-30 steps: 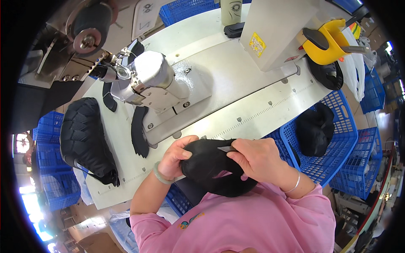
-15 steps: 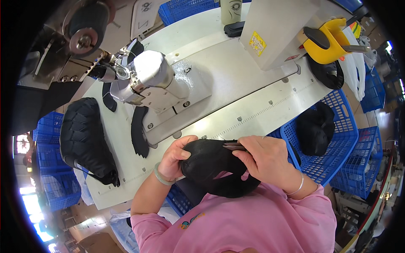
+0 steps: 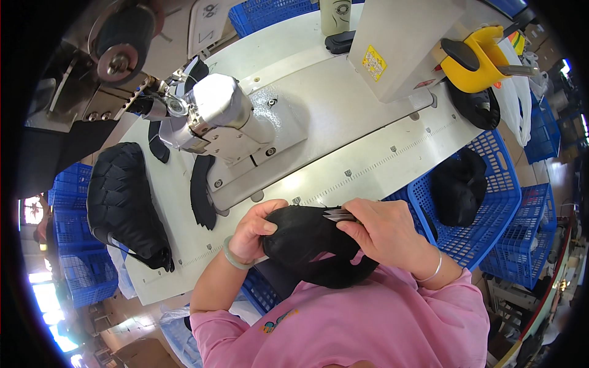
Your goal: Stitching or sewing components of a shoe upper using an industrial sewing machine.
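Note:
In front of my chest I hold a black fabric cap [image 3: 300, 239], with the pink of my shirt showing through an opening in it. My left hand [image 3: 253, 232] pinches the cap's left edge, thumb on top and fingers behind. Closed round a small pair of metal thread snips [image 3: 338, 214], my right hand [image 3: 385, 232] rests at the cap's upper right edge. The blades point left along that edge; their other end is hidden in my palm. Loose thread ends stick up faintly from the cap's upper edge.
A sewing machine [image 3: 224, 113] stands on the white table [image 3: 368, 165] ahead. A stack of nested black caps [image 3: 126, 202] lies at the left, near a curved black piece [image 3: 201, 193]. On the right, a blue basket [image 3: 506, 184] holds black fabric; a yellow holder [image 3: 485, 61] is above.
The snips have turned slightly, and their blades look brighter and a little farther apart. My right hand has shifted slightly left; the left hand still grips the cap in nearly the same place.

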`<state>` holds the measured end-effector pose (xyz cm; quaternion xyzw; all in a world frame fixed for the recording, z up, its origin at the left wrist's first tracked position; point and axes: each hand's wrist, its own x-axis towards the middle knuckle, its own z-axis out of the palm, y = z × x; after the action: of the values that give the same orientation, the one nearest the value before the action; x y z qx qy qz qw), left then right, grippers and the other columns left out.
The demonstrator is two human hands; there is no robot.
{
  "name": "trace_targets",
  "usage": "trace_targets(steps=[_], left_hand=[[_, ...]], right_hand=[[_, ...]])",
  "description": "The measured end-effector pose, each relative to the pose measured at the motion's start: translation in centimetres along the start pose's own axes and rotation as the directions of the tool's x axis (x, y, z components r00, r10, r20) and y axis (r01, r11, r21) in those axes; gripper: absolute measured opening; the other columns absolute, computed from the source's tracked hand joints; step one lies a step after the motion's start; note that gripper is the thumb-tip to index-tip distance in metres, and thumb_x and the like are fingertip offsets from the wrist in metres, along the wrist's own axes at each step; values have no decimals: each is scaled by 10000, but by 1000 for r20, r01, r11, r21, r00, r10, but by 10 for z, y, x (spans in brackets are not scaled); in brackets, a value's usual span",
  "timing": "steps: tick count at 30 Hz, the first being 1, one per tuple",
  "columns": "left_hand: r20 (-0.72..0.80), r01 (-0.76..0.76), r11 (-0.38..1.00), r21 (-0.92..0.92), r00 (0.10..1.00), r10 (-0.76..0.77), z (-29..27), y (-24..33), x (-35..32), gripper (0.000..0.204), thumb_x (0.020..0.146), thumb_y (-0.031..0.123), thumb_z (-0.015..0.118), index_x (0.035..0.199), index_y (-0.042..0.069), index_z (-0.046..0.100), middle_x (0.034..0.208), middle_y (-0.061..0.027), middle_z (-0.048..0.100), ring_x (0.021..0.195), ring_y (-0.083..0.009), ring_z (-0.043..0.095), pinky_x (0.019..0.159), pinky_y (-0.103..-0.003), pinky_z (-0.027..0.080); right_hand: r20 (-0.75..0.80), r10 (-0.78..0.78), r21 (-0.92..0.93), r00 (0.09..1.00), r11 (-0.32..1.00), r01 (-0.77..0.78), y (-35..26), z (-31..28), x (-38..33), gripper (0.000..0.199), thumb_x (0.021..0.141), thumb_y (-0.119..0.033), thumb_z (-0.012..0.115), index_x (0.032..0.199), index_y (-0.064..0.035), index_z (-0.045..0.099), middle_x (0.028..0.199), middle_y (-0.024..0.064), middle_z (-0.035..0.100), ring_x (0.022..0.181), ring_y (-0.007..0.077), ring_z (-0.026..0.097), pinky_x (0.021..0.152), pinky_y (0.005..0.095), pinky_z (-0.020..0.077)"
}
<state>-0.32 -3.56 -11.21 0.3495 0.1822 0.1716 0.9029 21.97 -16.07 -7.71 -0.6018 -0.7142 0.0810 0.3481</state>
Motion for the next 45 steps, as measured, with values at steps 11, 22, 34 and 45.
trace_targets(steps=[11, 22, 34, 45], left_hand=[[-66, 53, 997, 59, 997, -49, 7, 2, -1, 191, 771, 174, 597, 785, 53, 450, 769, -14, 494, 680, -87, 479, 613, -223, 413], [-81, -78, 996, 43, 993, 81, 13, 1, 1, 117, 795, 93, 572, 784, 65, 459, 762, -7, 525, 670, -75, 485, 619, -215, 418], [-80, -110, 993, 40, 990, 113, 14, -1, -2, 123, 806, 67, 572, 769, 72, 455, 752, 2, 522, 665, -62, 471, 616, -209, 410], [-100, -106, 993, 61, 989, 112, 14, -3, -2, 119, 799, 63, 574, 765, 69, 460, 759, 2, 527, 678, -64, 483, 624, -211, 417]], right_hand=[[26, 7, 4, 1000, 1000, -8, 2, 2, 0, 211, 864, -226, 663, 825, -74, 523, 620, 60, 542, 511, 270, 559, 427, 367, 403], [5, 74, 94, 997, 993, -74, -2, 11, 0, 239, 880, -237, 655, 800, -63, 511, 607, 65, 523, 503, 253, 551, 432, 360, 406], [-9, -4, -34, 1000, 999, 3, -14, 11, 1, 218, 856, -233, 670, 816, -71, 530, 611, 50, 505, 487, 218, 540, 422, 337, 403], [73, 83, 79, 994, 993, -89, -9, 21, -1, 219, 887, -224, 643, 808, -72, 507, 596, 68, 524, 483, 246, 550, 422, 357, 406]])
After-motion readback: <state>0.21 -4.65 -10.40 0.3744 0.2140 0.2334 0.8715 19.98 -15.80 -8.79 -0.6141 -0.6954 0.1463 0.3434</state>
